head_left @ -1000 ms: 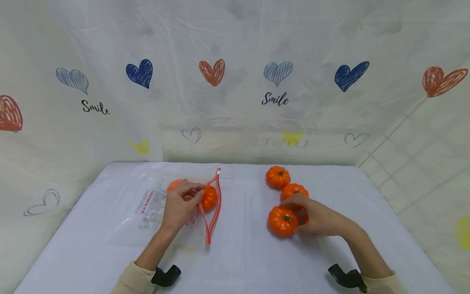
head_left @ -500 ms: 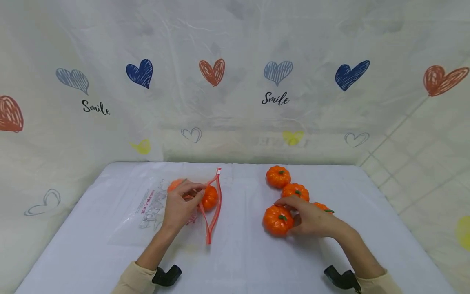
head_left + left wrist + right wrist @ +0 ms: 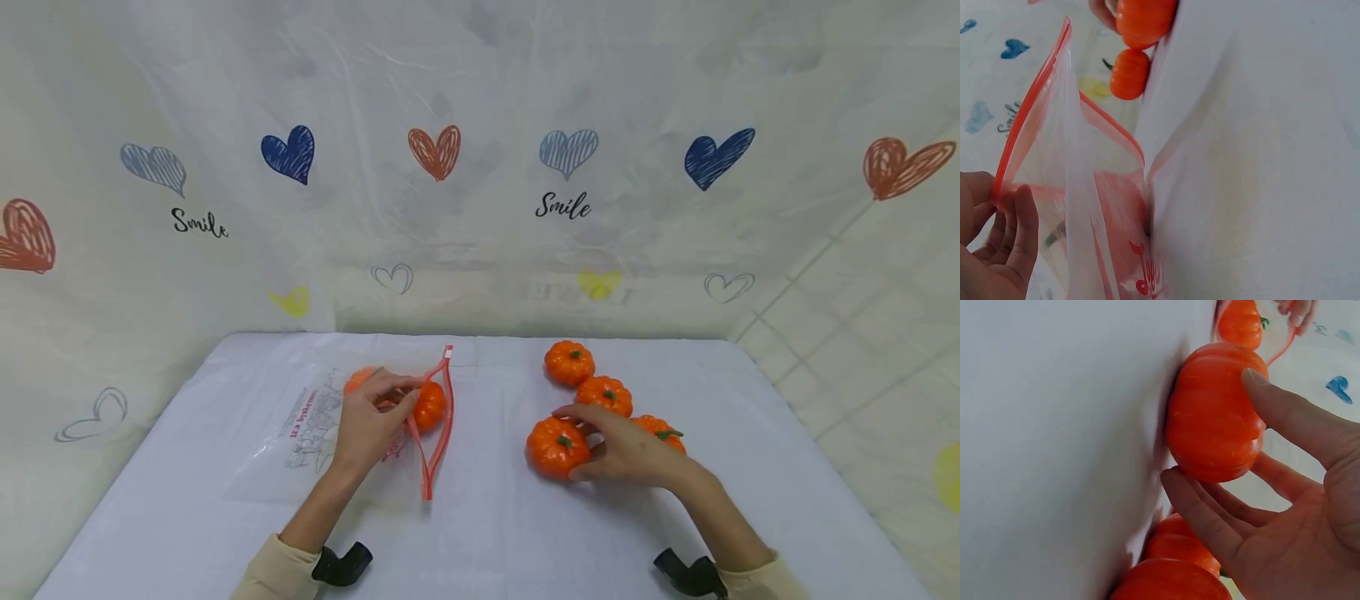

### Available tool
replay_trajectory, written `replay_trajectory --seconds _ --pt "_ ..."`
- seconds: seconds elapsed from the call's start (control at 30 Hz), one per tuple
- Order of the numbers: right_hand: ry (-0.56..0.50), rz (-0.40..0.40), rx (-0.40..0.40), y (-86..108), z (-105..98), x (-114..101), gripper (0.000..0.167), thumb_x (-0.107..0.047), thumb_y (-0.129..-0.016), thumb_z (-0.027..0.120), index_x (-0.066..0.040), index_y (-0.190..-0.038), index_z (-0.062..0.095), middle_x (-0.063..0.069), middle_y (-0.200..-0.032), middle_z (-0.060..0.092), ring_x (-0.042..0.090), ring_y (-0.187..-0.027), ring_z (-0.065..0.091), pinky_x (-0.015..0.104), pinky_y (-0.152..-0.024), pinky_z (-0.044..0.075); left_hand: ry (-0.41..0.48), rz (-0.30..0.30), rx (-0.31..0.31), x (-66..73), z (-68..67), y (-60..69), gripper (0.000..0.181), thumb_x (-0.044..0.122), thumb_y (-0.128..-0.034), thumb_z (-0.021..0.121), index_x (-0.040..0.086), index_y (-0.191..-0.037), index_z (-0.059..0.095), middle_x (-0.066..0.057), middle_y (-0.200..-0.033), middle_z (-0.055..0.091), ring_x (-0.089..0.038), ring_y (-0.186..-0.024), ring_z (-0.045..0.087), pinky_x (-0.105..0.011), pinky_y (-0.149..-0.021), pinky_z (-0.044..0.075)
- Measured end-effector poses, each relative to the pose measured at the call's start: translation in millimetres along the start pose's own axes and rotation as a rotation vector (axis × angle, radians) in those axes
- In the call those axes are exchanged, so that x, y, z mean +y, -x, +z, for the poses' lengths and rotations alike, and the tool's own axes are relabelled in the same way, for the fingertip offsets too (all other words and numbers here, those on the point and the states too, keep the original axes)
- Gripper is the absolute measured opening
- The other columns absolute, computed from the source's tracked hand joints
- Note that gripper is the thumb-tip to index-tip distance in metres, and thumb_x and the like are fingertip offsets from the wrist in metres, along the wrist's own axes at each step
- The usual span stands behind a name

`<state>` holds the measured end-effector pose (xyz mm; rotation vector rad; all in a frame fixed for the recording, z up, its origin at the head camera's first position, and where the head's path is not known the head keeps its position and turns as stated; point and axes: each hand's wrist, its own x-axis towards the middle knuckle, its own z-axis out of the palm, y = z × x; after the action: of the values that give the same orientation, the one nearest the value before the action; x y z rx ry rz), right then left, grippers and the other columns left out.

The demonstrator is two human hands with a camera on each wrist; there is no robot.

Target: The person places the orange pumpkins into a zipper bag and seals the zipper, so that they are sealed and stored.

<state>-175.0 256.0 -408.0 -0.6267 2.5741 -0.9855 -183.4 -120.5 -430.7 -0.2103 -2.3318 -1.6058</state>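
The left hand pinches the red zip edge of a clear printed bag, whose mouth gapes to the right; the left wrist view shows fingers at that edge. Two orange pumpkins lie in the bag, one at its mouth. My right hand grips an orange pumpkin from its right side, thumb and fingers around it. In the right wrist view the thumb lies on the upper part of this pumpkin.
Three more pumpkins lie behind and beside the right hand: one at the back, one in the middle, one partly behind the hand. A white cloth covers the table. A sheet with printed hearts hangs behind.
The right hand and its pumpkin have moved left across the table, and the pumpkin behind that hand shows more. The left hand and the bag hold their place.
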Motion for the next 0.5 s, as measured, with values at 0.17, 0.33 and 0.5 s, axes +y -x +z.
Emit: replay_trajectory --seconds 0.17,0.33,0.5 --pt "-0.008 -0.010 0.002 -2.0 5.4 3.1 0.079 -0.025 -0.081 0.090 -0.019 -0.149 0.052 0.008 -0.144 0.060 0.032 -0.127 0.059 0.028 -0.092 0.060 0.001 0.003 0.000 -0.1 1.0 0.2 0.019 0.017 -0.0961 0.075 0.022 -0.113 0.081 0.000 -0.102 0.071 -0.016 -0.092 0.064 -0.016 -0.080 0.057" --pt "0.000 -0.001 0.015 -4.1 8.6 4.6 0.081 -0.030 -0.080 0.091 -0.020 -0.150 0.050 0.007 -0.145 0.059 0.029 -0.124 0.059 0.025 -0.089 0.059 0.000 0.000 -0.003 -0.2 1.1 0.5 0.019 0.017 -0.0961 0.075 0.021 -0.114 0.081 -0.001 -0.103 0.071 -0.016 -0.092 0.064 -0.016 -0.081 0.057" --pt "0.012 0.011 0.036 -7.8 10.2 4.2 0.079 -0.035 -0.082 0.090 -0.020 -0.149 0.052 0.005 -0.141 0.061 0.024 -0.116 0.060 0.026 -0.084 0.059 0.008 -0.007 -0.006 -1.1 0.8 -0.1 0.019 0.017 -0.0960 0.076 0.022 -0.113 0.081 0.000 -0.102 0.070 -0.017 -0.092 0.065 -0.016 -0.081 0.057"
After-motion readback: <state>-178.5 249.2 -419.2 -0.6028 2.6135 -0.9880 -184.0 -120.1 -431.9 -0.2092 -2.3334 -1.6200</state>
